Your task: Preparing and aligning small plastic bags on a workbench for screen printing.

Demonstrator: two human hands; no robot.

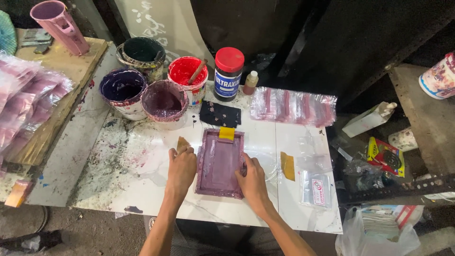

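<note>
Fingers of left hand flat and together against the left rim of the purple frame; right hand curled round its lower right corner. Frame at centre of frame, lying flat on the stained white table, yellow squeegee at its top edge. Above, in upper centre: paint tubs, the red one with a stick in it, and a red-capped jar. Plastic sleeves to the upper right. Risks, as a judgement: uneven pressure sliding the frame and smearing ink; wet rim staining fingers.
</note>
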